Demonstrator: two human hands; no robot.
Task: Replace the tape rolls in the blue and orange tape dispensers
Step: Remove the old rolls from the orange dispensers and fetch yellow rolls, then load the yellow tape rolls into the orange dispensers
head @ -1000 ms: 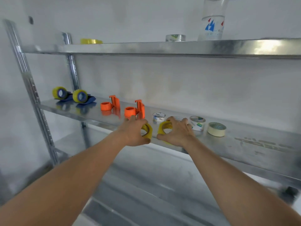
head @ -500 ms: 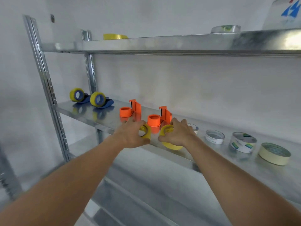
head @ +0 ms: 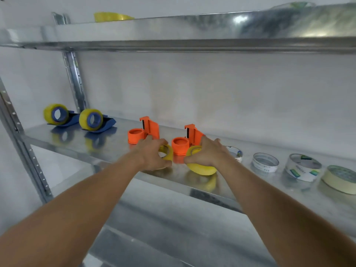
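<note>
At the centre of the frame, the left hand [head: 152, 151] curled its fingers around a yellow tape roll [head: 166, 152], held on edge so its open core faced the lower right. Just to its right, the right hand [head: 207, 153] gripped a second yellow roll [head: 200, 166], tilted, its lower rim close above the middle shelf [head: 107, 149]; whether it touched the metal could not be told.

Directly behind the hands stood two orange dispensers, the left one [head: 143, 130] and the right one [head: 187, 138], each with a bare round hub lying flat and an upright blade plate at the back right. Further toward the left of the frame, two blue dispensers, the far one [head: 57, 117] and the near one [head: 96, 121], lay with yellow rolls loaded, their cores facing the camera and their long bodies running toward the right.

Along the right of the shelf sat three white rolls and a cream roll [head: 341, 179], all flat. The shelving was galvanised steel against a pale wall, with another yellow roll [head: 111, 16] on the upper shelf.
</note>
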